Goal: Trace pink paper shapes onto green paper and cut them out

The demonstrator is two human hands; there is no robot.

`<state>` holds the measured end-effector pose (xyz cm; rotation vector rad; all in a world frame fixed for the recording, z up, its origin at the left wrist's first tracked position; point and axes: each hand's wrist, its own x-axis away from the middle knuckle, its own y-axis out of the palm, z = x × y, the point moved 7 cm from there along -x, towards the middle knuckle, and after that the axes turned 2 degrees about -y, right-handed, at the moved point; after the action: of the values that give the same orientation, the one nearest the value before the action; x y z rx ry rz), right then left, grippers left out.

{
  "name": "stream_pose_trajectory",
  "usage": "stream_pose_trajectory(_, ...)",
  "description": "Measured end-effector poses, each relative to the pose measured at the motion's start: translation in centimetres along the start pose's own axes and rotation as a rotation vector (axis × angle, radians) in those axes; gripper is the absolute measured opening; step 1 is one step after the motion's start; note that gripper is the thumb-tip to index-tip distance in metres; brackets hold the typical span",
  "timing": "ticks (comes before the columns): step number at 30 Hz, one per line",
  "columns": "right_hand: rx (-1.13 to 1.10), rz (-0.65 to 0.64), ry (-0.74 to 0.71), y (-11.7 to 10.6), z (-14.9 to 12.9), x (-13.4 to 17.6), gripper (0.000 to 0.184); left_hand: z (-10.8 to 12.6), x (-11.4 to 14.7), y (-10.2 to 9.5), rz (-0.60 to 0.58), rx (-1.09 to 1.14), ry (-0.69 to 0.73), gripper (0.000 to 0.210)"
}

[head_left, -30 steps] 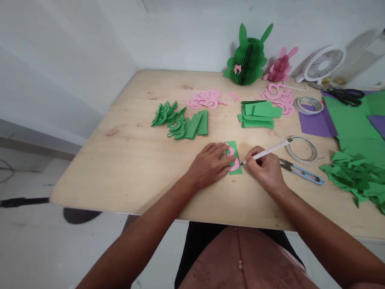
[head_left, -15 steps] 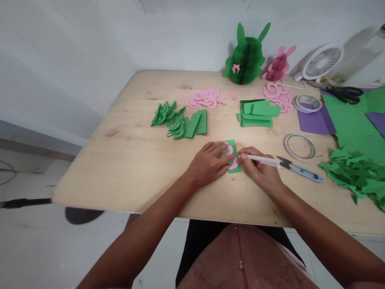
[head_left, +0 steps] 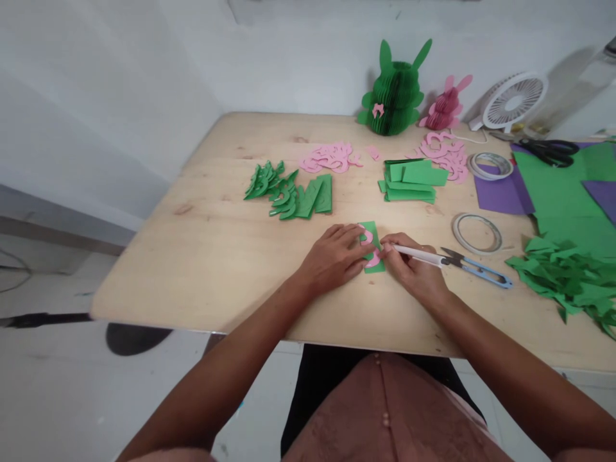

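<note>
Flat on the table lies a small green paper rectangle [head_left: 375, 231] with a curved pink paper cutout [head_left: 373, 259] on top. My left hand [head_left: 334, 256] presses both down from the left, its fingers stretched over them. A white pen [head_left: 421, 255] is pinched in my right hand [head_left: 416, 273], just right of the green rectangle; its tip is near the cutout's edge, partly hidden by my fingers. Blue thread snips [head_left: 486, 273] rest beside the pen's far end. Above my hands is a stack of green paper strips [head_left: 416, 183].
Green cutouts [head_left: 289, 192] and pink cutouts [head_left: 330, 158] lie at the left back. Tape rolls [head_left: 477, 233], black scissors [head_left: 548, 153] and green scraps [head_left: 568, 276] are on the right. A green paper bunny [head_left: 394, 96], a pink one [head_left: 445, 109] and a small fan [head_left: 514, 101] stand along the wall.
The view has shifted slightly. My right hand and the pen sit a touch farther from the left hand's fingertips; the left hand keeps pressing on the paper.
</note>
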<state>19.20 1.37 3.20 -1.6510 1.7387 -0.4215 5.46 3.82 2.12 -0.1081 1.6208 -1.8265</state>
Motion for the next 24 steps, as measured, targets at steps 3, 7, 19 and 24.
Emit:
stream_pose_trajectory(3, 0.001, 0.001, -0.001, 0.0, 0.1, 0.1, 0.019, 0.0, 0.0, 0.0, 0.000, -0.002, -0.004, 0.030)
stream_pose_trajectory(7, -0.011, 0.004, -0.002, 0.1, 0.2, 0.1, 0.019, -0.1, 0.0, 0.1, 0.010, 0.011, -0.006, 0.029)
stream_pose_trajectory(19, 0.000, 0.021, 0.006, 0.1, 0.5, 0.2, 0.019, -0.2, 0.1, 0.2, 0.032, 0.015, -0.009, 0.029)
stream_pose_trajectory(24, -0.194, 0.044, 0.077, 0.5, 1.7, -0.1, 0.019, 0.0, 0.1, 0.2, 0.043, 0.005, -0.001, 0.028)
